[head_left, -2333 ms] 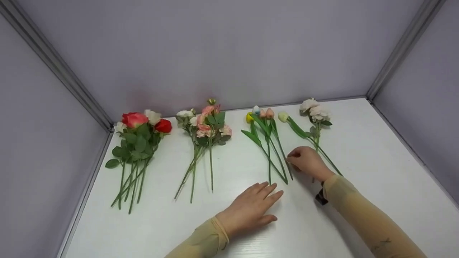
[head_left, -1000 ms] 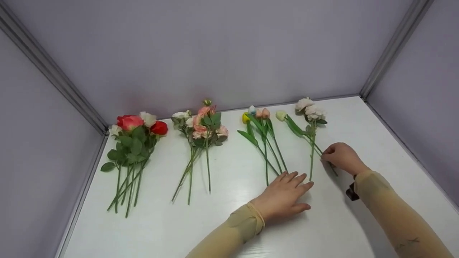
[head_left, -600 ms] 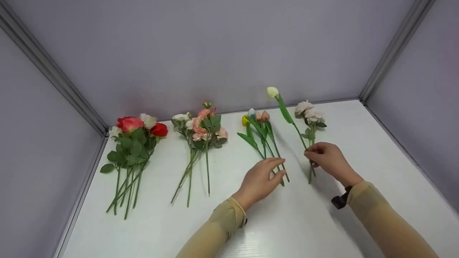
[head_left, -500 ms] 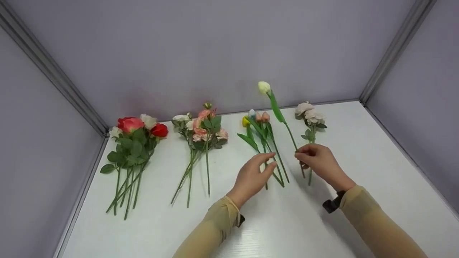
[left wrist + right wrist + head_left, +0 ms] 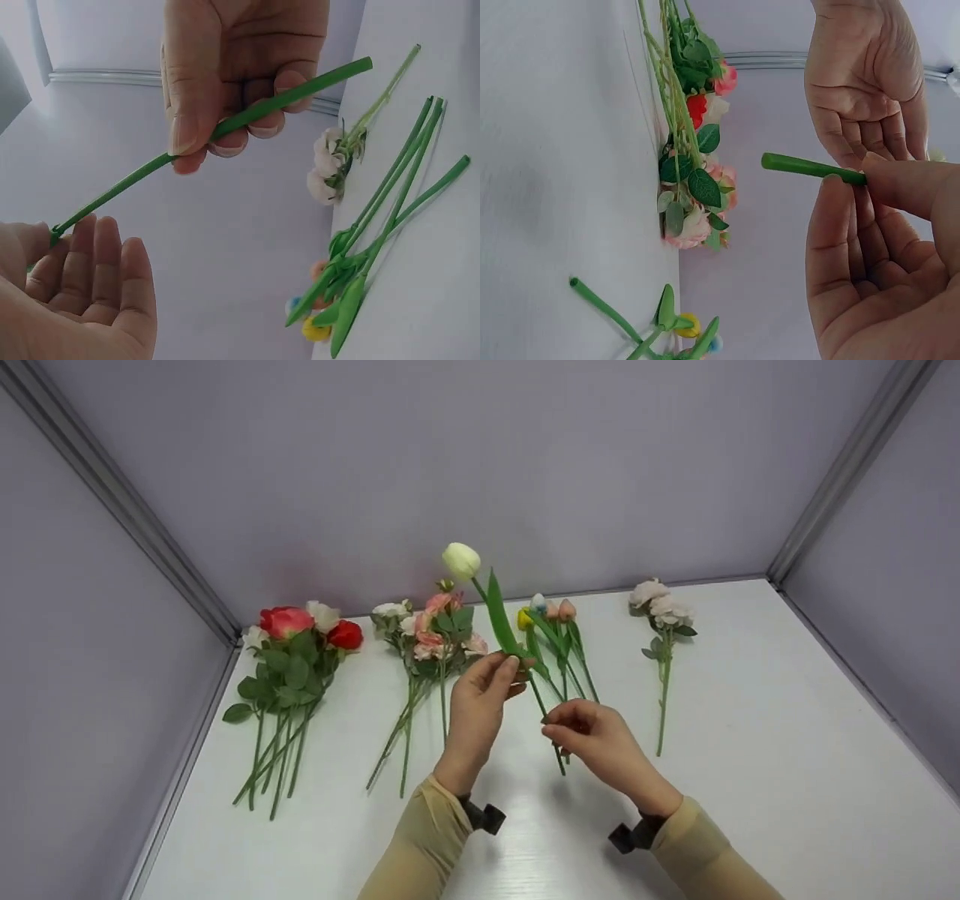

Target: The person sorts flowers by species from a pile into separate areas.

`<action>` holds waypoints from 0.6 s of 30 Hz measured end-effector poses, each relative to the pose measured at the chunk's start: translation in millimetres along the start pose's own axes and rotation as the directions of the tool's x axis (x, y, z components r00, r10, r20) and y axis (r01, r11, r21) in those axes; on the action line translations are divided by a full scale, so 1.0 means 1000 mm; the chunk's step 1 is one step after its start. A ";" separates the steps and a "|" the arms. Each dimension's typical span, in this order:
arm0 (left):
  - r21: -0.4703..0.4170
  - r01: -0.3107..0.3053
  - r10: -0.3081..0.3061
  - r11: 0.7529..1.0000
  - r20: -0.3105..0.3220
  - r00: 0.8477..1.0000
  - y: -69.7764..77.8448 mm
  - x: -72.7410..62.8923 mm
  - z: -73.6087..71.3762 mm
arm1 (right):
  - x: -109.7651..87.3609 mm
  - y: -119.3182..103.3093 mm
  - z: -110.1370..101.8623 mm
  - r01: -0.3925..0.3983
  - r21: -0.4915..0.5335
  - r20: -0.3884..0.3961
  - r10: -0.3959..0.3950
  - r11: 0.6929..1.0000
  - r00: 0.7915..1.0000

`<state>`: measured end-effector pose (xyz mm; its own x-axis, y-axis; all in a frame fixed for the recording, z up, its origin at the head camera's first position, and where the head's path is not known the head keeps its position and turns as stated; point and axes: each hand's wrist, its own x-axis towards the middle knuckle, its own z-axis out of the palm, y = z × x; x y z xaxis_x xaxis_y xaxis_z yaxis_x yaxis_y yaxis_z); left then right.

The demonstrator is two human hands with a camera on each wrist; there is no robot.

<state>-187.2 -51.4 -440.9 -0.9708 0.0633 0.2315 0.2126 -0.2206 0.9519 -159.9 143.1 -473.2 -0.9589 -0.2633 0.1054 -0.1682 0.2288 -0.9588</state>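
Observation:
A pale yellow-white tulip [image 5: 461, 561] is held up off the table, tilted to the left, one long green leaf beside its bloom. My left hand [image 5: 480, 706] pinches it at the base of the leaf. Lower on the stem [image 5: 277, 103], my right hand [image 5: 600, 742] grips it between thumb and fingers, and the cut end [image 5: 769, 161] sticks out below. Behind the hands lie several tulips [image 5: 566, 610] in pink, yellow and blue-white, their stems partly hidden by my right hand in the head view.
Red and white roses [image 5: 286, 622] lie at the far left of the white table [image 5: 780, 720]. Pink and white flowers [image 5: 429, 641] lie right of them. A pale pink stem flower [image 5: 667, 611] lies at the right. Grey walls [image 5: 480, 457] enclose the table.
My right hand picked the pale tulip up from beside the pale pink flower and carried it left. My left hand rose from the table by the tulip stems and took hold of it.

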 end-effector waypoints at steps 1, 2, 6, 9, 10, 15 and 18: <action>-0.011 0.002 -0.002 1.000 -0.008 1.000 -0.001 -0.002 -0.002 | -0.001 0.000 0.003 0.001 0.001 0.008 -0.001 1.000 1.000; -0.020 0.005 -0.005 1.000 -0.014 1.000 -0.002 -0.003 -0.003 | -0.001 0.001 0.005 0.000 0.001 0.016 0.000 1.000 1.000; -0.061 0.018 -0.020 0.998 -0.017 1.000 -0.007 -0.011 -0.012 | -0.002 0.006 0.012 -0.016 -0.013 0.062 0.017 1.000 0.998; -0.085 0.026 -0.027 0.996 -0.014 1.000 -0.011 -0.015 -0.018 | -0.002 0.010 0.015 -0.025 -0.022 0.085 0.026 0.999 0.996; -0.090 0.030 -0.032 0.995 -0.017 0.999 -0.013 -0.016 -0.020 | -0.002 0.011 0.016 -0.028 -0.021 0.091 0.030 0.999 0.995; -0.104 0.056 -0.059 0.993 -0.034 0.998 -0.019 -0.018 -0.024 | -0.004 0.013 0.017 -0.060 -0.008 0.119 0.061 0.998 0.991; -0.098 0.059 -0.063 0.993 -0.040 0.997 -0.020 -0.016 -0.024 | -0.004 0.012 0.017 -0.078 -0.007 0.114 0.079 0.997 0.990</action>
<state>-178.8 -71.7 -468.8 -0.9859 0.0382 0.1629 0.1432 -0.3113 0.9395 -154.6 130.9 -489.5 -0.9367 -0.3500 -0.0011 -0.0943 0.2553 -0.9623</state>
